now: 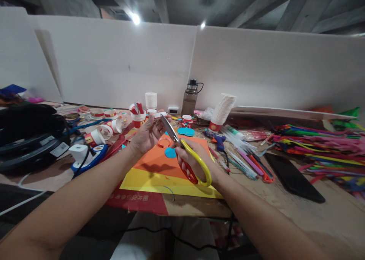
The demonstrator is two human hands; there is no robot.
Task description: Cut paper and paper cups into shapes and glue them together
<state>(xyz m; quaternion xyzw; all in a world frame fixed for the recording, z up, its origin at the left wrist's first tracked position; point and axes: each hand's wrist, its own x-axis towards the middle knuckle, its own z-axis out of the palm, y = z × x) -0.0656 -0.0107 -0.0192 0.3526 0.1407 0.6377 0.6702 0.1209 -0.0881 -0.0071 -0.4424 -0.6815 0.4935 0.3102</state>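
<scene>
My right hand [203, 153] is wrapped round the handles of a pair of scissors [170, 130], one loop yellow and the other red. Their blades point up and to the left and look nearly closed. In my left hand [146, 136], a white piece of paper cup [160, 115] with some red on it is pinched between thumb and fingers. The blade tips reach that piece; whether they touch it I cannot tell. Below lie orange paper [154, 163] over yellow paper [137, 180], with blue paper discs [170, 152] and an orange ring [164, 141] on top.
Stacked paper cups [224, 110] and a water bottle [190, 98] stand at the back. Cut cups [95, 138] and a blue-white power strip [89, 159] lie left. On the right are a glue gun [219, 141], a black phone [295, 178] and colourful pipe cleaners [322, 144].
</scene>
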